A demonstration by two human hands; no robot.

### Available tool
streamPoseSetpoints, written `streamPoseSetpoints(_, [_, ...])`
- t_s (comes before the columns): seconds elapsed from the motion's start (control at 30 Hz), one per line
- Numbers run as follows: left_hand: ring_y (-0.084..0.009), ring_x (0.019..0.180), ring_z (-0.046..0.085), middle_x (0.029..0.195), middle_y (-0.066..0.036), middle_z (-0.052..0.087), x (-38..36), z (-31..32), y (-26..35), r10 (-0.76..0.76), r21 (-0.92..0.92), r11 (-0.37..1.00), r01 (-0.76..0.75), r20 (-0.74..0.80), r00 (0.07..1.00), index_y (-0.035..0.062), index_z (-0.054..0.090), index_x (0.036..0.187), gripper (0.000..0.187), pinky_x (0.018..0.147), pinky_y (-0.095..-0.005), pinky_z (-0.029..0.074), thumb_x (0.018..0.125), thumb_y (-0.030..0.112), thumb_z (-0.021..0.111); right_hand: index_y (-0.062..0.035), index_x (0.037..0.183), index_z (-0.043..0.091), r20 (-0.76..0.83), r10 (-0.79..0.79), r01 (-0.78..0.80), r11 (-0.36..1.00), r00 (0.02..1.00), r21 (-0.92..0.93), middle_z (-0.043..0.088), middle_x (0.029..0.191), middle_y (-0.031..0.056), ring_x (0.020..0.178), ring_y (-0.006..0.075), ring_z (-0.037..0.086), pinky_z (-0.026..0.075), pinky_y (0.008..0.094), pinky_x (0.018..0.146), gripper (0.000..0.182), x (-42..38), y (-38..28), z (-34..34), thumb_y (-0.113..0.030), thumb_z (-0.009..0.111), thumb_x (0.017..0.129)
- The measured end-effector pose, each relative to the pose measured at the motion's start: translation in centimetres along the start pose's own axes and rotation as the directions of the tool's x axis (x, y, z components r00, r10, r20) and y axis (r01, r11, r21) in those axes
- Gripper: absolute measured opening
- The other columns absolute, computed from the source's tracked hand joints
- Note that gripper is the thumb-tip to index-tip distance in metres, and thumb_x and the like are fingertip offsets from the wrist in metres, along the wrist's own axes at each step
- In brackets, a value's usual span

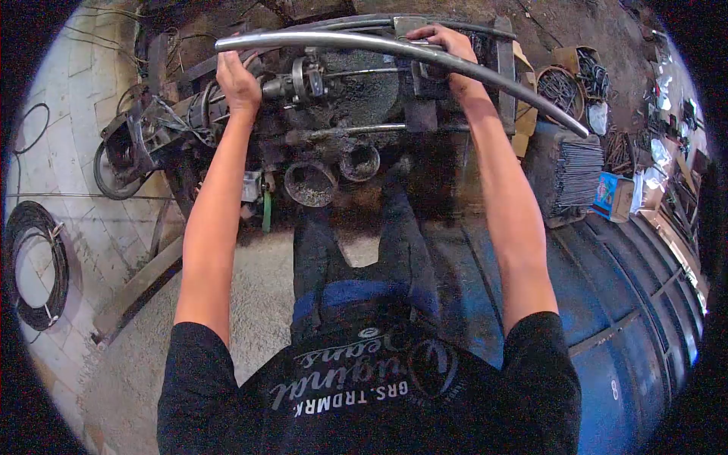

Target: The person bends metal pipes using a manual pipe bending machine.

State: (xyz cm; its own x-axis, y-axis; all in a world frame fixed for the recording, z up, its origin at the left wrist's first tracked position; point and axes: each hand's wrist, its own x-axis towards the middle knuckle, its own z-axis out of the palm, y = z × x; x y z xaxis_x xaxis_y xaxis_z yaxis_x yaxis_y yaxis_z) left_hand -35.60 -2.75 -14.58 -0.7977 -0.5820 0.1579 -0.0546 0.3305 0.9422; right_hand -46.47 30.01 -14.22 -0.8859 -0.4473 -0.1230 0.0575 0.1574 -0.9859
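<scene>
A long, shiny metal rod (334,39) spans the view above the machine, its right part slanting down toward the lower right. It looks bowed, though the wide lens bends straight lines. My left hand (240,83) grips it close to its left end, fingers partly hidden behind it. My right hand (449,47) is closed around it right of the middle, and the rod covers part of that palm. Under the rod stands a dark, greasy machine with a round chuck-like part (305,80) and a thinner bright bar (364,72) running rightward from it.
Two round containers of metal chips (311,184) sit at the machine's front. To the right are a crate with a stack of thin rods (578,173), a blue box (605,191) and blue drums (607,318). A coil of black cable (54,265) lies on the left floor.
</scene>
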Motion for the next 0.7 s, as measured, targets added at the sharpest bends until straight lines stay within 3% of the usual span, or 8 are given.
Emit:
streamPoseSetpoints(0.23, [-0.0245,0.108,0.054,0.121,-0.014,0.052,0.1,-0.1,0.3,-0.071,-0.072,0.995,0.073,0.028,0.997,-0.0016,0.050,0.123,0.047,0.088,-0.0384,0.051,0.097,0.031,0.027,0.0035,0.087,0.067,0.036,-0.218,0.221,0.967,0.975,-0.127,0.068,0.092,0.0126,0.085,0.0197,0.062,0.047,0.0291,0.079,0.027,0.4,0.3,0.2,-0.010,0.045,0.078])
streamPoseSetpoints(0.3, [-0.0237,0.110,0.053,0.120,-0.013,0.052,0.0,-0.1,-0.2,-0.119,-0.109,0.987,0.119,0.006,0.993,-0.0010,0.051,0.123,0.047,0.088,-0.0383,0.051,0.096,0.030,0.026,0.0043,0.087,0.066,0.042,-0.216,0.220,0.969,0.975,-0.109,0.068,0.091,0.0125,0.085,0.0195,0.062,0.046,0.0291,0.080,0.028,0.3,0.1,0.2,-0.009,0.044,0.077])
streamPoseSetpoints(0.37, [-0.0236,0.108,0.055,0.120,-0.013,0.053,0.1,-0.2,-0.3,-0.105,-0.081,0.991,0.106,0.017,0.994,-0.0002,0.051,0.122,0.047,0.087,-0.0374,0.050,0.097,0.030,0.026,0.0046,0.089,0.064,0.049,-0.130,0.136,0.974,0.990,-0.178,0.067,0.096,0.0143,0.091,0.0258,0.062,0.045,0.0298,0.086,0.032,0.1,-0.8,0.3,-0.015,0.040,0.081])
streamPoseSetpoints(0.5, [-0.0230,0.105,0.056,0.118,-0.013,0.054,-0.1,0.7,1.0,-0.128,-0.160,0.980,0.122,-0.031,0.991,0.0008,0.051,0.123,0.046,0.087,-0.0363,0.050,0.097,0.030,0.027,0.0060,0.088,0.064,0.056,-0.217,0.224,0.956,0.974,-0.192,0.066,0.095,0.0142,0.089,0.0245,0.061,0.045,0.0296,0.085,0.033,-0.1,-0.1,-0.1,-0.015,0.040,0.080])
streamPoseSetpoints(0.6, [-0.0222,0.103,0.058,0.114,-0.013,0.057,0.1,-0.3,0.0,-0.116,-0.075,0.990,0.120,0.051,0.992,0.0016,0.050,0.124,0.048,0.088,-0.0368,0.049,0.096,0.036,0.031,0.0054,0.088,0.065,0.065,-0.188,0.194,0.974,0.980,-0.120,0.066,0.093,0.0136,0.087,0.0220,0.061,0.045,0.0296,0.083,0.034,0.0,0.0,-0.3,-0.017,0.041,0.080])
streamPoseSetpoints(0.67, [-0.0219,0.103,0.058,0.113,-0.013,0.057,0.2,-0.1,0.1,-0.129,-0.072,0.989,0.133,0.052,0.990,0.0018,0.050,0.124,0.048,0.088,-0.0369,0.048,0.096,0.036,0.032,0.0046,0.090,0.066,0.140,-0.306,0.333,0.908,0.942,-0.255,0.066,0.092,0.0137,0.088,0.0203,0.060,0.044,0.0293,0.084,0.035,0.3,-0.3,-0.2,-0.017,0.041,0.079])
streamPoseSetpoints(0.7, [-0.0216,0.103,0.058,0.112,-0.013,0.057,0.2,0.0,0.2,-0.141,-0.069,0.987,0.145,0.055,0.988,0.0020,0.050,0.123,0.048,0.088,-0.0370,0.048,0.095,0.036,0.032,0.0046,0.090,0.066,0.138,-0.305,0.331,0.909,0.942,-0.253,0.066,0.092,0.0137,0.088,0.0203,0.060,0.044,0.0293,0.084,0.035,0.2,-0.4,0.0,-0.017,0.041,0.079])
